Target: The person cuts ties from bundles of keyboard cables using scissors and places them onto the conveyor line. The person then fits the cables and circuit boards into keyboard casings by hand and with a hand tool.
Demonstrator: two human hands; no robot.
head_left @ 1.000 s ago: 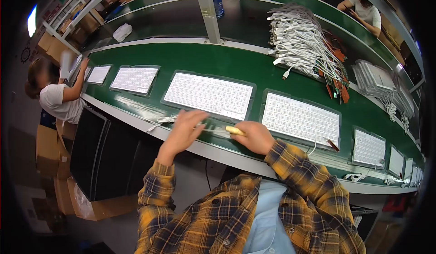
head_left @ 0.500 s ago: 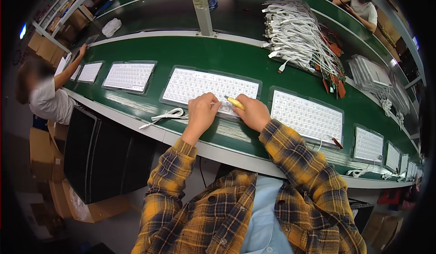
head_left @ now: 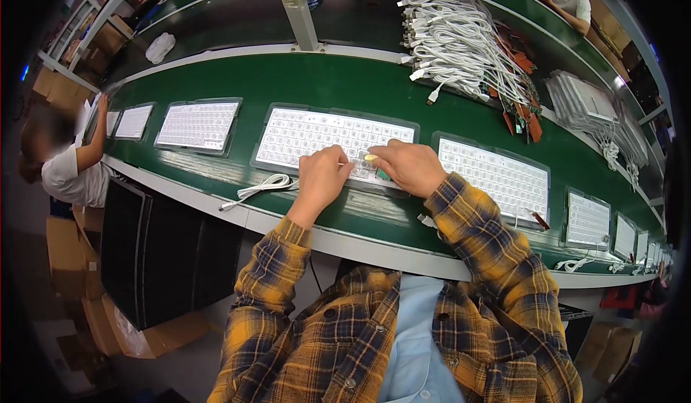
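A white keyboard panel (head_left: 302, 131) in a clear tray lies in front of me on the green work surface. My left hand (head_left: 324, 180) rests at its lower edge, fingers bent and pinched together; anything between them is hidden. My right hand (head_left: 410, 167) is closed around a small yellow-handled tool (head_left: 371, 157) over the keyboard's lower middle; its working end cannot be made out. Under the right fingers a bit of green circuit board (head_left: 383, 175) shows. A coiled white cable (head_left: 268, 184) lies left of my left hand.
Further keyboard panels stand in a row to the left (head_left: 199, 123) and right (head_left: 493, 176). A heap of white USB cables (head_left: 453, 43) lies behind, with stacked white panels (head_left: 583, 104) beyond. A metal post (head_left: 295, 10) rises at the back. One co-worker (head_left: 75, 165) reaches in at far left.
My right hand has turned over and shifted slightly right, so the yellow tool now shows only its end. The green board piece has come into sight. My left hand stays in place.
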